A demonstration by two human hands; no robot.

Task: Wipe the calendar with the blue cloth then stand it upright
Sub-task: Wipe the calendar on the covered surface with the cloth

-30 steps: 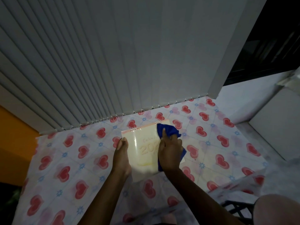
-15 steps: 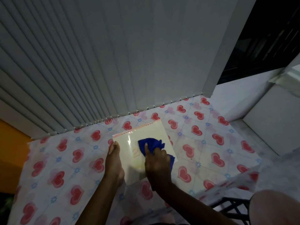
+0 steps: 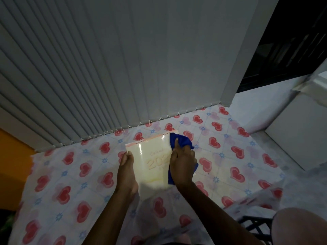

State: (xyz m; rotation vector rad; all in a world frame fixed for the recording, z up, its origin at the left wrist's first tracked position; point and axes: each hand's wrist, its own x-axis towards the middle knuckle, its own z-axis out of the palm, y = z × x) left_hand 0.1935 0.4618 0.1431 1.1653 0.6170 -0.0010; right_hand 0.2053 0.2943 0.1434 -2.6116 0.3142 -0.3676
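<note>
A cream calendar [image 3: 152,161] with a pink top band lies flat on the heart-patterned tablecloth [image 3: 70,174]. Pale digits show on its glossy cover. My left hand [image 3: 126,171] presses on the calendar's left edge, fingers together. My right hand [image 3: 181,164] holds the blue cloth [image 3: 182,141] against the calendar's right side, forefinger stretched toward the top right corner. The cloth bunches above my fingers and hangs out below my palm. The right part of the cover is hidden under hand and cloth.
White vertical blinds [image 3: 132,68] hang right behind the table's far edge. A white box-like block [image 3: 300,131] stands to the right. A dark metal frame [image 3: 254,225] sits at the lower right. An orange wall [image 3: 12,156] lies at the left.
My right hand has swept the blue cloth from the calendar's middle to its right side and top corner. The left hand stays on the left edge.
</note>
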